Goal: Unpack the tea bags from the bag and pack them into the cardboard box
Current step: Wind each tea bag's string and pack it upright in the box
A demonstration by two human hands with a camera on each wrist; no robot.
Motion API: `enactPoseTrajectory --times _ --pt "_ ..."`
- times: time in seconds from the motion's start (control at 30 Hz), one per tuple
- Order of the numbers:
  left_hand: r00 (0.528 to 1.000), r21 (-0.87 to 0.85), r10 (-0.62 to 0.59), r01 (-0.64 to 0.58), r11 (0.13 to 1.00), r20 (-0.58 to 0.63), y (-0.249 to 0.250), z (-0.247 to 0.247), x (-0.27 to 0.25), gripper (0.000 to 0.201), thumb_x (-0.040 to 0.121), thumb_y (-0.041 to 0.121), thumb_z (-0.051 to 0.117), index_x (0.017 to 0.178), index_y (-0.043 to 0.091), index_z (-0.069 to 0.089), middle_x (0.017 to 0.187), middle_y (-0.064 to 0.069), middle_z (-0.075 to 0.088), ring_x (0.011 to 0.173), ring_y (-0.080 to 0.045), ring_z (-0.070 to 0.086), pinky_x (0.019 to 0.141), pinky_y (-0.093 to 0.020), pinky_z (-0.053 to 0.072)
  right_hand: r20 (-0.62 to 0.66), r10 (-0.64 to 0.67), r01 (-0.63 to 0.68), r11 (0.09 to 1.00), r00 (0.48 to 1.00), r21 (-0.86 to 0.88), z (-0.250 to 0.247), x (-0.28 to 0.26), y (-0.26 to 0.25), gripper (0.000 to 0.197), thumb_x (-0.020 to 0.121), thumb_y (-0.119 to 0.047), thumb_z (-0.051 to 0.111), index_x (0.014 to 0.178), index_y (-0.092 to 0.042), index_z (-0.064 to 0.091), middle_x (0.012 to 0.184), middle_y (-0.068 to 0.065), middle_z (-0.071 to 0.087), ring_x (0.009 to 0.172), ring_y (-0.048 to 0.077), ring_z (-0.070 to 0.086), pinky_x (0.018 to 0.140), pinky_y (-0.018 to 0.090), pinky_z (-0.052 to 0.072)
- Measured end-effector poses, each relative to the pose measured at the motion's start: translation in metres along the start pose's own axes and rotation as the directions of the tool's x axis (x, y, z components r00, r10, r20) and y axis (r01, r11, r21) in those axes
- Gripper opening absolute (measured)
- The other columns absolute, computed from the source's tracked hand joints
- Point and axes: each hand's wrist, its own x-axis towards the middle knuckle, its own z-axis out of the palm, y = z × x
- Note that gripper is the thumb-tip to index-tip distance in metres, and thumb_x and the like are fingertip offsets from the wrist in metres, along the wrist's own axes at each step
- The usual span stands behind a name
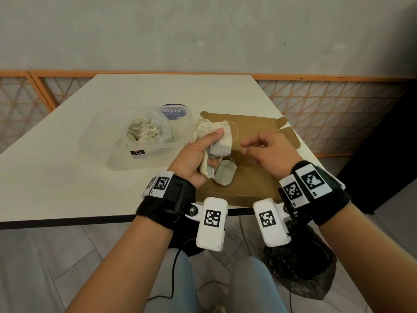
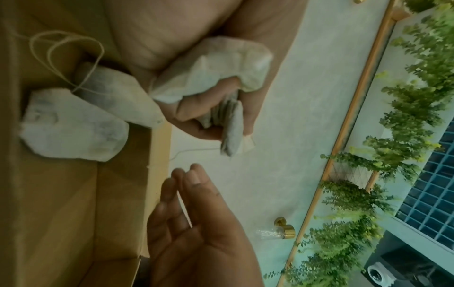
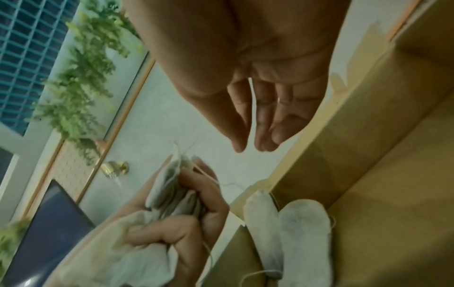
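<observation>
My left hand (image 1: 208,152) grips a bunch of white tea bags (image 1: 222,142) above the near left part of the open brown cardboard box (image 1: 252,132). Their strings loop out over the box. In the left wrist view the fingers (image 2: 196,108) curl round the bunch (image 2: 230,124). Two tea bags (image 2: 73,124) lie inside the box (image 2: 49,194), also visible as tea bags (image 3: 304,233) in the right wrist view. My right hand (image 1: 251,147) hovers over the box with relaxed fingers (image 3: 267,124) and holds nothing. A clear plastic bag (image 1: 144,132) with several tea bags lies to the left.
The white table (image 1: 67,177) ends at a dark front edge near my wrists. A small printed card (image 1: 138,154) lies by the plastic bag, and a blue-labelled pack (image 1: 172,112) sits behind it. A black bag (image 1: 300,267) is on the floor under the right side.
</observation>
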Motion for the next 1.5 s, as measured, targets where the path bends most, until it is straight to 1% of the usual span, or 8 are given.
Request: enactPoseTrajectory --times 0.07,0.2,0.33,0.57,0.73,0.93,1.1,1.5 --pt "1.000 -0.078 0.002 -0.002 0.997 -0.004 0.001 -0.005 -0.001 0.005 0.092 0.017 0.055 0.089 0.016 0.058 0.067 0.003 0.061 0.048 -0.002 0.047 0.031 -0.008 0.028 0.136 -0.008 0.031 0.986 0.991 -0.164 0.001 -0.004 0.000 0.013 0.085 -0.008 0.062 0.082 -0.020 0.066 0.079 -0.002 0.062 0.076 0.014 0.057 0.078 0.031 0.050" --pt "1.000 -0.151 0.017 -0.018 0.988 -0.007 0.001 -0.009 -0.001 0.008 0.093 0.018 0.054 0.086 0.016 0.057 0.064 0.003 0.060 0.048 -0.002 0.047 0.031 -0.009 0.028 0.386 0.075 0.099 0.905 0.920 -0.414 0.018 -0.011 0.000 0.019 0.084 -0.005 0.061 0.092 -0.020 0.070 0.073 -0.003 0.064 0.067 0.010 0.058 0.068 0.021 0.049" --pt "1.000 -0.134 0.025 -0.025 0.991 -0.008 0.001 -0.008 -0.002 0.012 0.094 0.018 0.053 0.083 0.016 0.057 0.065 0.003 0.060 0.050 -0.002 0.046 0.030 -0.009 0.028 0.384 0.160 0.042 0.883 0.909 -0.468 0.026 -0.008 0.005 0.024 0.081 -0.008 0.065 0.099 -0.025 0.065 0.069 -0.007 0.064 0.072 0.015 0.064 0.074 0.024 0.052" --pt "1.000 -0.106 0.024 -0.025 0.994 -0.013 -0.001 -0.008 0.001 0.007 0.092 0.018 0.055 0.087 0.016 0.060 0.071 0.002 0.058 0.063 -0.005 0.037 0.030 -0.010 0.027 0.314 0.123 0.095 0.797 0.941 -0.597 0.035 -0.009 0.000 0.012 0.078 -0.014 0.070 0.089 -0.019 0.068 0.076 -0.007 0.056 0.068 0.010 0.050 0.055 0.015 0.038" --pt "1.000 -0.085 0.029 -0.029 0.996 -0.005 -0.001 -0.009 0.001 0.005 0.093 0.019 0.055 0.090 0.016 0.059 0.067 0.003 0.060 0.056 -0.004 0.042 0.030 -0.011 0.028 0.346 0.041 0.201 0.748 0.937 -0.633 0.034 -0.007 0.001 0.015 0.085 -0.013 0.058 0.090 -0.014 0.073 0.092 -0.001 0.067 0.085 0.015 0.059 0.073 0.022 0.042" --pt "0.999 -0.067 0.039 -0.038 0.997 0.012 -0.002 -0.009 0.000 0.005 0.092 0.018 0.056 0.089 0.016 0.059 0.065 0.003 0.061 0.047 -0.002 0.048 0.031 -0.011 0.030 0.309 -0.012 0.148 0.894 0.951 -0.423 0.011 -0.005 -0.004 0.006 0.087 -0.018 0.062 0.084 -0.019 0.067 0.079 -0.014 0.060 0.081 0.007 0.055 0.070 0.015 0.041" --pt "0.999 -0.058 0.046 -0.045 0.997 0.007 -0.003 -0.007 0.002 0.005 0.093 0.017 0.055 0.092 0.016 0.060 0.068 0.003 0.062 0.046 -0.002 0.047 0.031 -0.011 0.029 0.427 0.048 0.254 0.743 0.903 -0.620 0.026 -0.014 0.000 0.023 0.085 -0.006 0.056 0.093 -0.021 0.071 0.094 -0.004 0.064 0.092 0.015 0.061 0.080 0.023 0.047" --pt "0.999 -0.057 0.049 -0.049 0.997 0.007 -0.004 -0.006 0.001 0.006 0.093 0.017 0.055 0.093 0.016 0.061 0.069 0.003 0.061 0.045 -0.001 0.047 0.032 -0.010 0.027 0.467 0.046 0.293 0.724 0.883 -0.624 0.030 -0.007 0.008 0.016 0.087 -0.011 0.057 0.093 -0.010 0.071 0.097 0.002 0.070 0.084 0.015 0.061 0.077 0.024 0.047"
